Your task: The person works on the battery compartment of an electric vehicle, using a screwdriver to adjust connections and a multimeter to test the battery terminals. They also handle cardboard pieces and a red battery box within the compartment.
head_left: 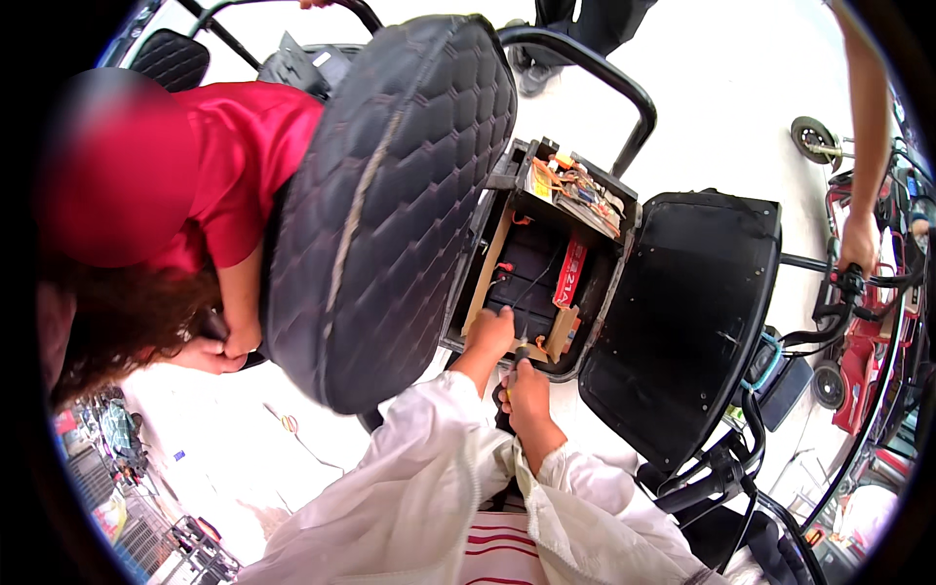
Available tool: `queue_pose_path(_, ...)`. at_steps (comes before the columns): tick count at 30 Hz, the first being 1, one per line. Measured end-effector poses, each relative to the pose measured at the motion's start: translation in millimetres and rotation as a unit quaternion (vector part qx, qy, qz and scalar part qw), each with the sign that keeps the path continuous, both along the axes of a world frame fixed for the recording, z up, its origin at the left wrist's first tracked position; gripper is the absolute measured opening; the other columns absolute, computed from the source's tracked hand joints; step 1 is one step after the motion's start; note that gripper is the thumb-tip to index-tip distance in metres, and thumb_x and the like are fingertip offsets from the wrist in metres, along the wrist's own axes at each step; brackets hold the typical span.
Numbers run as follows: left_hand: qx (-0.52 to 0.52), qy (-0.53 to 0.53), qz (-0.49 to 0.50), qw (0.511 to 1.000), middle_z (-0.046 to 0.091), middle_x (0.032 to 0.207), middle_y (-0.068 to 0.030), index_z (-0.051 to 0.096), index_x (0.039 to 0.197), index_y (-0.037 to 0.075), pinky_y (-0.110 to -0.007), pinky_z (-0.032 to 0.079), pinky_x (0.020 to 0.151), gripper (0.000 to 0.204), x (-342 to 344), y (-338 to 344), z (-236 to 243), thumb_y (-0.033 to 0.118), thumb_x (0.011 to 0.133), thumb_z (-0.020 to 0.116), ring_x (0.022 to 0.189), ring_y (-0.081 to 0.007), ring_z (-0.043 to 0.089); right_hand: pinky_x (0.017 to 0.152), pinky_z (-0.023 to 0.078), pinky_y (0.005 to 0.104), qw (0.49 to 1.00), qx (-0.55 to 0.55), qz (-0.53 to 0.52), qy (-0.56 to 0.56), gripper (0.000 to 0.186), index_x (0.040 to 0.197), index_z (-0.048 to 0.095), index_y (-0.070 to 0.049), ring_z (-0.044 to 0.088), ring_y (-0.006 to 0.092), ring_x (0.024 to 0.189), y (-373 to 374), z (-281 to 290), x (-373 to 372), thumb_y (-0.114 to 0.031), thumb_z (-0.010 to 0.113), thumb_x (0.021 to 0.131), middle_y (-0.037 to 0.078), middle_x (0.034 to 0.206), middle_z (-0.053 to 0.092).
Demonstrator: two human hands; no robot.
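Note:
An open black box (459, 308) on a vehicle holds black batteries (515, 273) with red terminal covers, a red label, thin wires and cardboard (561, 331) along its sides. A tray of tools and parts (575, 195) sits at its top. My left hand (487, 336) is at the box's near end, fingers closed on something I cannot make out. Just right of it, lower, my right hand (526, 400) grips a dark-and-yellow handled tool (523, 356).
A quilted black seat (380, 214) stands raised on the left, beside a person in red (253, 146). A black panel (678, 322) lies open right. Another person's arm (858, 234) reaches a handlebar; legs (565, 24) stand beyond. Wheels (814, 136) and red vehicles are at right.

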State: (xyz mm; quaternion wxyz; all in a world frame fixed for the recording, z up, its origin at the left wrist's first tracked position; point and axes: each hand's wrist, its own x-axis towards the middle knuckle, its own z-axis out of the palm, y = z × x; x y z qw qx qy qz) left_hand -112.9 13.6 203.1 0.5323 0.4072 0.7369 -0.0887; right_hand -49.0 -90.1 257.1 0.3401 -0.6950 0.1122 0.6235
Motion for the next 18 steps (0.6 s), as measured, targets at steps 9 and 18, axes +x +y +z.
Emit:
queue_pose_path(9, 0.363, -0.461, 0.099, 0.804, 0.052, 0.137, -0.0167, 0.047, 0.136, -0.002, -0.039, 0.044, 0.1, 0.055, -167.7, -148.9, 290.5, 0.032, 0.094, 0.058, 0.126, -0.0267, 0.051, 0.062, 0.051, 0.0332, 0.679, 0.539, 0.453, -0.206, 0.026, 0.102, 0.061, -0.007, 0.066, 0.0276, 0.073, -74.8, 179.4, -28.1, -0.02, 0.072, 0.083, 0.01, 0.086, 0.064)
queue_pose_path(18, 0.377, -0.338, 0.327, 0.798, 0.062, 0.123, -0.013, 0.06, 0.124, -0.002, -0.035, 0.044, 0.098, 0.061, -304.0, -361.2, 293.4, 0.046, 0.106, 0.029, 0.111, -0.0228, 0.058, 0.058, 0.053, 0.0372, 0.393, 0.6, 0.695, -0.041, 0.031, 0.098, 0.066, -0.012, 0.068, 0.028, 0.069, -129.6, 172.2, -160.2, -0.023, 0.079, 0.073, 0.006, 0.082, 0.066)
